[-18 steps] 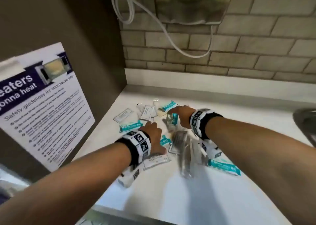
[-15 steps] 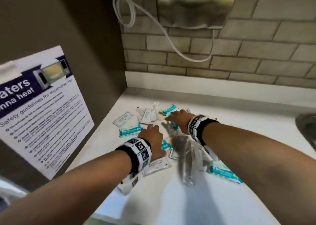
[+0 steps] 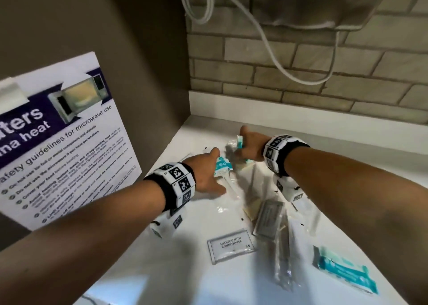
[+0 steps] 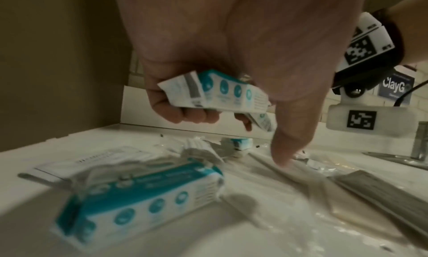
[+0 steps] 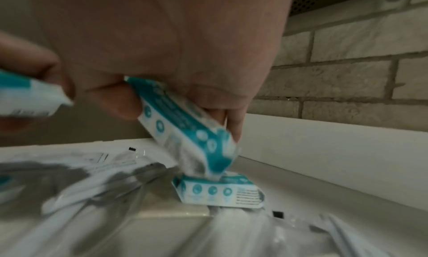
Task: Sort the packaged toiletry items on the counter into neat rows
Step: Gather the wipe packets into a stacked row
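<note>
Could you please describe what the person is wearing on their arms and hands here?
Both forearms are bare, with no sleeves or gloves. Each wrist carries a black band ringed with white blocks printed with black square tag markers. A white camera housing, also tagged, hangs under each wrist, and the left wrist view shows a thin black cable leading to the right one.

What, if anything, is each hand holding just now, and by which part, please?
The left hand grips a teal-and-white packet across its middle; the right hand pinches another teal-and-white packet near its upper end.

Dim indoor light, heavy motion blur, wide-angle bending at edges.
</note>
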